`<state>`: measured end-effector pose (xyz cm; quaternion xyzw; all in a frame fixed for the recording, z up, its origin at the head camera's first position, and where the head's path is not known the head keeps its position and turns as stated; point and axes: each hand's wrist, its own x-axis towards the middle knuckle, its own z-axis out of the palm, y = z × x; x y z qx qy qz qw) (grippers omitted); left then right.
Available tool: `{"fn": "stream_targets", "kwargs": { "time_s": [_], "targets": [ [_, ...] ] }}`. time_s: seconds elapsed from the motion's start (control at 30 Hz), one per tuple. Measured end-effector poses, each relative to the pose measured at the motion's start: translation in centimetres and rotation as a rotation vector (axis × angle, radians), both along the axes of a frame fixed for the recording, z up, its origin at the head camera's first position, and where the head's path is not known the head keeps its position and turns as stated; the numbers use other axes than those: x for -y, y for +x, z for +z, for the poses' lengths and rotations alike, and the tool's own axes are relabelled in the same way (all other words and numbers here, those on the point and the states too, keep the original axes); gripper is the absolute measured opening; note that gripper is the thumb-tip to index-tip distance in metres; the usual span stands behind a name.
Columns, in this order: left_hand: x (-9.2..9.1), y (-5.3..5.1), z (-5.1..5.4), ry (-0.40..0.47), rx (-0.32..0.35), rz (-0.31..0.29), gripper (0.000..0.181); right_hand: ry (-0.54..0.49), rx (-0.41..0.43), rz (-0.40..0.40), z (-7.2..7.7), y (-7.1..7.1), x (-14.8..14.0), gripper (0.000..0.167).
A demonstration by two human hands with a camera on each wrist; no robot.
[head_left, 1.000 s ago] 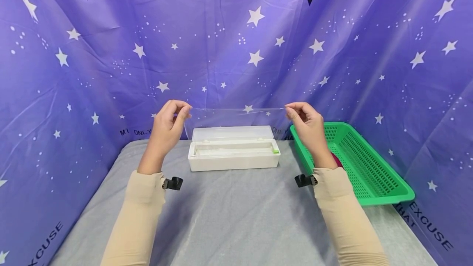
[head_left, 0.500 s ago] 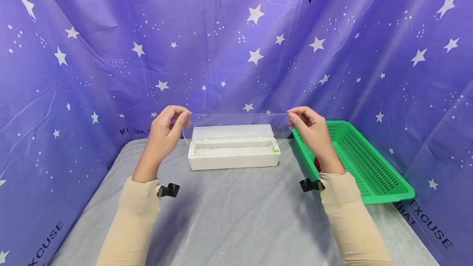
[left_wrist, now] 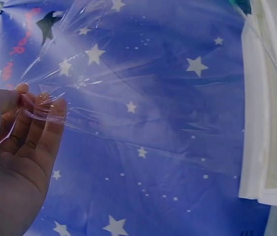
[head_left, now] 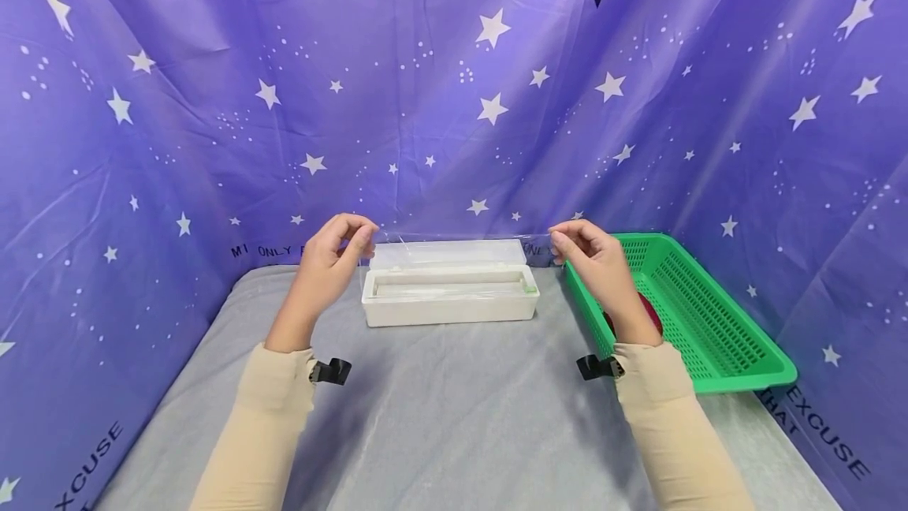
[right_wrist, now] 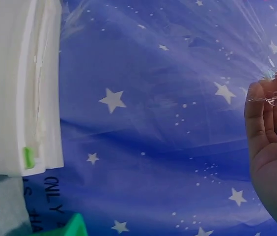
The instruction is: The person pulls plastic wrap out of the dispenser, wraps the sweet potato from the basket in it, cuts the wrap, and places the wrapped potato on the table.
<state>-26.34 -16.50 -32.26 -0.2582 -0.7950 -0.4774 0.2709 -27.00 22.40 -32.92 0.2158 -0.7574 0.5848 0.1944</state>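
Note:
A clear plastic film [left_wrist: 143, 132] stretches between the two hands, above and behind a long white box [head_left: 450, 311] whose translucent lid [head_left: 447, 254] stands raised at the back. My left hand [head_left: 328, 268] pinches one corner of the film between thumb and fingers; the left wrist view shows the left hand [left_wrist: 23, 152] with creases fanning out from its grip. My right hand [head_left: 599, 268] pinches the other corner, as the right hand [right_wrist: 273, 123] in the right wrist view also shows. A small green piece [right_wrist: 29, 157] sits at the box's right end.
To the right, a green perforated basket [head_left: 738, 330] stands beside the white box, with a dark red object [head_left: 650, 314] in it partly hidden by the right forearm. Grey cloth [head_left: 454, 416] covers the table, and a purple star-patterned curtain [head_left: 397, 124] hangs behind and at both sides.
Both hands have come down a little with the film between them. Over the last half second the left hand has shifted slightly right, and the film looks slacker. The box has stayed put.

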Motion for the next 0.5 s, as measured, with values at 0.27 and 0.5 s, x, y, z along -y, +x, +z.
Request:
{"fn": "stream_targets", "kwargs": {
  "time_s": [0.27, 0.5],
  "targets": [
    [-0.5, -0.3, -1.9, 0.033, 0.104, -0.017, 0.017, 0.049, 0.053, 0.007, -0.3, 1.5, 0.6, 0.018],
    [-0.2, -0.2, -3.6, 0.085, 0.189, -0.056, 0.019, 0.069, 0.116, 0.031, -2.1, 1.3, 0.3, 0.019]
  ]
}}
